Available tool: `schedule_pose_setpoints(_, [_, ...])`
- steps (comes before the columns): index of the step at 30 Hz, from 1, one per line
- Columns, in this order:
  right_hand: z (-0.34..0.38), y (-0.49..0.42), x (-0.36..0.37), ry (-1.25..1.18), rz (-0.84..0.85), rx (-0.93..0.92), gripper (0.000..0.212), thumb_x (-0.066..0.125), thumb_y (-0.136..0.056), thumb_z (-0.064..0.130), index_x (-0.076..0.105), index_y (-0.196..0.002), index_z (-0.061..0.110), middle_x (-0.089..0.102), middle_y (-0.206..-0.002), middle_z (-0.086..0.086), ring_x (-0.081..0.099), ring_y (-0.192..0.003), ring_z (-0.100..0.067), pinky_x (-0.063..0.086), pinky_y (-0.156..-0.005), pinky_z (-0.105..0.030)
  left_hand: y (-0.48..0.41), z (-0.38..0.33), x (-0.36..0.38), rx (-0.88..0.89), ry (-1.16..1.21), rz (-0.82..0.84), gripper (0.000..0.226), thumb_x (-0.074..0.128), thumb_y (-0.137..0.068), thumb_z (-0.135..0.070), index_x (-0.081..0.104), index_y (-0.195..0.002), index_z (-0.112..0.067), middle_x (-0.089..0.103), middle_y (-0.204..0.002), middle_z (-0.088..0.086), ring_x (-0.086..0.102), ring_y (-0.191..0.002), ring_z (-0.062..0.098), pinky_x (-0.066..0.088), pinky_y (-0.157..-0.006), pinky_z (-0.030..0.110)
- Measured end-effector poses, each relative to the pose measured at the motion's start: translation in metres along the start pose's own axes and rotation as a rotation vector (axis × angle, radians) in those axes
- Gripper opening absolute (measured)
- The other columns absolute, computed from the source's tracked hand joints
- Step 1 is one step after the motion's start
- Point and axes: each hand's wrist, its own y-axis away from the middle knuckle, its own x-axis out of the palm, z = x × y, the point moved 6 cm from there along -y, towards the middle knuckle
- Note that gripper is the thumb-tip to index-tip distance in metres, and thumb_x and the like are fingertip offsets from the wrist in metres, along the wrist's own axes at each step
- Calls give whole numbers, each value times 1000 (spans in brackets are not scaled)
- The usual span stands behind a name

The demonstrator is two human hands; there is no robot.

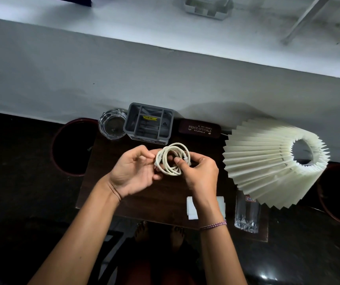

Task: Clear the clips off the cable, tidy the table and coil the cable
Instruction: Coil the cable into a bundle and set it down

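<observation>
Head view is showing one cream cable point(173, 159), wound in several loops, being held above the dark table point(160, 198) by two hands. The left hand point(134, 173) is pinching its left edge, and the right hand point(200, 173) is gripping its right side, thumb up. One white sheet point(191, 210) is lying partly hidden under the right forearm.

A dark wooden table point(156, 202) is filling the middle of the frame. Along its upper edge, 3 things are standing in a row from left to right: a clear glass ashtray point(112, 125), just beside it a grey compartmented organiser point(149, 123), and a maroon spectacle case point(199, 128) lying flat. A cream pleated lampshade point(267, 163) is covering the right side. At the lower right, white paper sheets point(191, 210) are lying near a cut-glass tumbler point(246, 214) that is standing upright.
</observation>
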Motion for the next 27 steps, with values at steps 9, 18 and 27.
schedule_pose_setpoints(9, [-15, -7, 6, -142, 143, 124, 20, 74, -76, 16, 73, -96, 9, 74, -89, -12, 70, -87, -27, 54, -86, -49, -8, 1, -24, 135, -240, -290, 25, 56, -84, -3, 64, -107, -1, 70, -90, 3, 64, -63, -1, 46, -50, 7])
schedule_pose_setpoints(18, [-29, -7, 7, -323, 296, 168, 21, 47, -95, 16, 66, -105, 13, 72, -90, -1, 69, -82, -5, 55, -73, -21, -19, 6, -39, 228, -489, -588, 17, 65, -80, 1, 68, -96, 5, 67, -80, 3, 65, -58, 3, 52, -52, 11])
schedule_pose_setpoints(27, [-42, -15, -10, -233, 42, 215, 24, 56, -91, 12, 65, -112, 5, 70, -105, -13, 68, -94, -23, 56, -85, -38, -27, 11, -21, 150, -490, -412, 19, 55, -90, -14, 67, -105, -10, 69, -88, 2, 65, -77, 6, 51, -52, 12])
